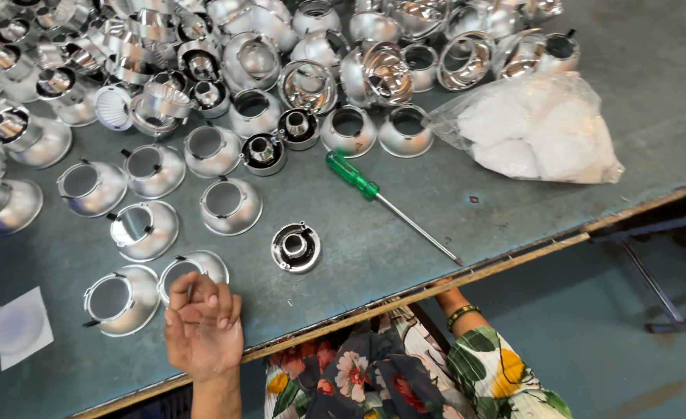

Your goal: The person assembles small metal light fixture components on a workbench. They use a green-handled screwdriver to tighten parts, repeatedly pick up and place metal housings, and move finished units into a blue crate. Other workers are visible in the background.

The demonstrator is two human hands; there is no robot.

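Note:
My left hand rests on the grey table near its front edge, fingers curled in with nothing visible in them. Its fingertips touch a silver cone-shaped lamp reflector. Another reflector lies just to the left of the hand. A small round black-and-silver ring part sits alone to the right. A green-handled screwdriver lies diagonally beyond it. My right forearm, with a beaded bracelet, goes under the table edge, so my right hand is hidden.
Several more shiny reflectors cover the left and far side in a heap. A clear bag of white discs lies at the right. A white disc on a paper square sits at the front left. A metal table frame stands over the floor.

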